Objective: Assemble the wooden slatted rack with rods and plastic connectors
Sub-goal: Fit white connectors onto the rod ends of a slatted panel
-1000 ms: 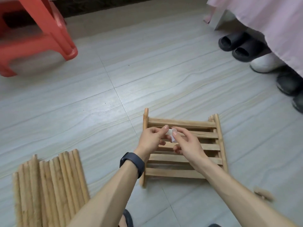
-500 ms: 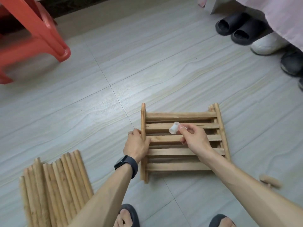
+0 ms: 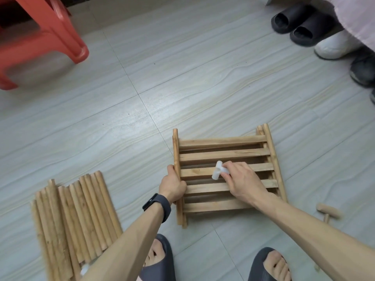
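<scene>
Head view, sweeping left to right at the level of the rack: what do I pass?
Pile of loose wooden rods → left hand gripping the left rail of the rack → white plastic connector → right hand pinching it → small wooden T-piece on the floor.

A single wide-angle camera on the person's head is looking forward and steeply down at the floor point(image 3: 142, 122), sitting close above the left grip point(image 3: 172, 186) and right grip point(image 3: 244, 182); the person's own feet point(image 3: 274, 264) are showing just beneath both grips.
</scene>
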Available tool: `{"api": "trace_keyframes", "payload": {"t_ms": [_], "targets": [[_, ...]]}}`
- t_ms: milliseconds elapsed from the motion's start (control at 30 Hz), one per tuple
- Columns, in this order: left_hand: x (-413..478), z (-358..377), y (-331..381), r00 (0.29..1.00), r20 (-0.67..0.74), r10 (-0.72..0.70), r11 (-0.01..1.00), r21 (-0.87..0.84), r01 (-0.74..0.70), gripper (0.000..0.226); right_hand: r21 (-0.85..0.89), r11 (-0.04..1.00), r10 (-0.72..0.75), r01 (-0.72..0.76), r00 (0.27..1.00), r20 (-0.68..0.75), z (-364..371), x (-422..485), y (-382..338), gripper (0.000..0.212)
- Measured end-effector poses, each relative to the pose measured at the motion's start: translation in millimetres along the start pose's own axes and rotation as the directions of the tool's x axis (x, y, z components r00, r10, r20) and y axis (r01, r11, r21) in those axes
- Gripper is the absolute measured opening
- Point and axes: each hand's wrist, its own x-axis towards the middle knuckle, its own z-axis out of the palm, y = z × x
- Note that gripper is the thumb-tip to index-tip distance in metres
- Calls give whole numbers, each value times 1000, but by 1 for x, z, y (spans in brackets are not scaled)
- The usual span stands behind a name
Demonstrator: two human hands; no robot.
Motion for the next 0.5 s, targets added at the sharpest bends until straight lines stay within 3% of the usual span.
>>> {"api": "trace_keyframes", "payload": {"t_ms": [167, 267, 333, 367, 500], "targets": [[-21, 6, -25, 986, 147, -76, 996, -44, 83, 59, 19, 1000, 6, -8, 996, 88, 2, -20, -2, 19], [-25, -2, -18, 996, -40, 74, 997, -35, -76, 75, 237, 971, 37, -41, 999, 21, -8, -19, 2, 24], [-28, -14, 3, 951, -212, 225, 959, -125, -255, 64, 402, 913, 87, -77, 996, -7, -20, -11, -7, 21], [-28, -21, 14, 933, -226, 279, 929, -184, -322, 54, 463, 883, 92, -76, 996, -11, -26, -5, -13, 19], [-26, -36, 45, 914, 53, 402, 847, -400, -350, 30, 666, 742, 66, -71, 997, 33, -40, 25, -38, 16]]}}
